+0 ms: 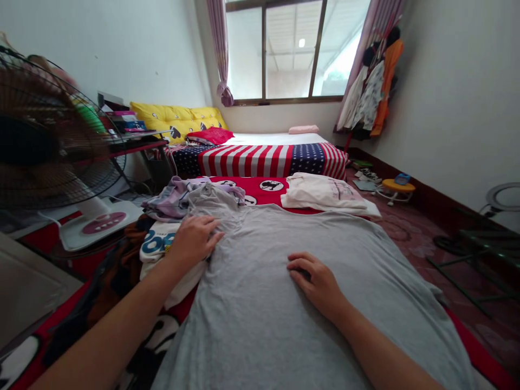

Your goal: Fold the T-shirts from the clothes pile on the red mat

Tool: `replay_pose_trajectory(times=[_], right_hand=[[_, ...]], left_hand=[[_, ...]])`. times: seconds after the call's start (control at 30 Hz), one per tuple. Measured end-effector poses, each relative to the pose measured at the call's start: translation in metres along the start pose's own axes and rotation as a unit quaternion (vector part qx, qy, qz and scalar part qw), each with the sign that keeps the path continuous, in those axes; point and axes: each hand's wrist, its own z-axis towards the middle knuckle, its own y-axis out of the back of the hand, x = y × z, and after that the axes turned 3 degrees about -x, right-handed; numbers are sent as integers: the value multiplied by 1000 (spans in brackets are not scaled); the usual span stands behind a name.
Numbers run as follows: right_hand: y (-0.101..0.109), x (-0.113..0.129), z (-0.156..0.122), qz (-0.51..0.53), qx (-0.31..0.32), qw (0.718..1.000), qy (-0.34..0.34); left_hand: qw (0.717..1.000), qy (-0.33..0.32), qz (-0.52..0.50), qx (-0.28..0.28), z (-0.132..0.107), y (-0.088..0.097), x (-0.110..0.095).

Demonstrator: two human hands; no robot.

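Observation:
A grey T-shirt lies spread on a red patterned cover. My left hand rests at the shirt's left edge near the bunched sleeve, thumb and fingers apart, gripping nothing visible. On the middle of the shirt lies my right hand, its fingers loosely bent and apart, with nothing in it. Left of the shirt are a crumpled lilac garment and a white garment with blue lettering. Beyond the shirt's far edge sits a folded white garment.
An electric fan stands at the left, beside dark and brown clothes. Behind is a bed with a stars-and-stripes cover. On the right floor are a yellow stool and a green metal frame. Clothes hang near the window.

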Motion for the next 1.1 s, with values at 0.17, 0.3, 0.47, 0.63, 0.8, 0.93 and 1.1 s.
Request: replay_pose_trajectory(times=[0.17, 0.3, 0.47, 0.63, 0.8, 0.93, 1.1], right_hand=[[-1, -1, 1, 12, -8, 1000, -2], [-2, -1, 1, 11, -11, 1000, -6], [-1, 0, 0, 13, -5, 1000, -5], [-1, 0, 1, 15, -10, 1000, -2], [-5, -5, 1, 18, -14, 1000, -3], [-5, -7, 0, 23, -15, 1000, -3], [-3, -8, 0, 50, -18, 999, 9]], left_hand=[[994, 92, 61, 16, -6, 29, 38], [973, 213, 78, 49, -1, 44, 47], [952, 282, 64, 103, 19, 40, 49], [968, 235, 26, 79, 27, 35, 50], [974, 211, -44, -68, 50, 37, 34], [963, 133, -192, -137, 84, 22, -17], [884, -28, -463, 59, 76, 4, -86]])
